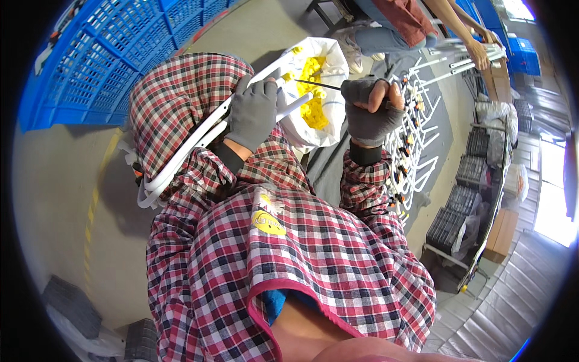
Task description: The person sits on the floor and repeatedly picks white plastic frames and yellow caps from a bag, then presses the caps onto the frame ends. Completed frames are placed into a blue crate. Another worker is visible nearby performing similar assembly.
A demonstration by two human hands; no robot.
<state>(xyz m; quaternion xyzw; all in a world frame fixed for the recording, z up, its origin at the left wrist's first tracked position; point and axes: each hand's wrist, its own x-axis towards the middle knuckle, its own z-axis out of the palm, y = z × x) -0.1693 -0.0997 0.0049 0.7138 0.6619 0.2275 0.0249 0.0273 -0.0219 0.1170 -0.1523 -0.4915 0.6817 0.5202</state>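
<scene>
A bent white tubular frame (192, 143) lies slantwise across my lap, over the checked cloth. My left hand (253, 114), in a grey glove, is closed around its upper part. The tube's upper end (298, 105) points toward a white sack (335, 66) full of small yellow plastic pieces (313, 114). One yellow piece (288, 76) shows just beyond my left fingers; whether it sits on the frame I cannot tell. My right hand (373, 108), gloved with bare fingertips, makes a fist around a thin dark rod-like tool (319, 84). Its tip points left toward that piece; the fist hides its handle.
Many white tubular frames (416, 145) with black and orange fittings lie on a dark sheet at right. A co-worker's hands (477, 54) hold white tubes at the far right. Blue crates (120, 66) stand at far left. Racks of grey parts (461, 196) line the right side.
</scene>
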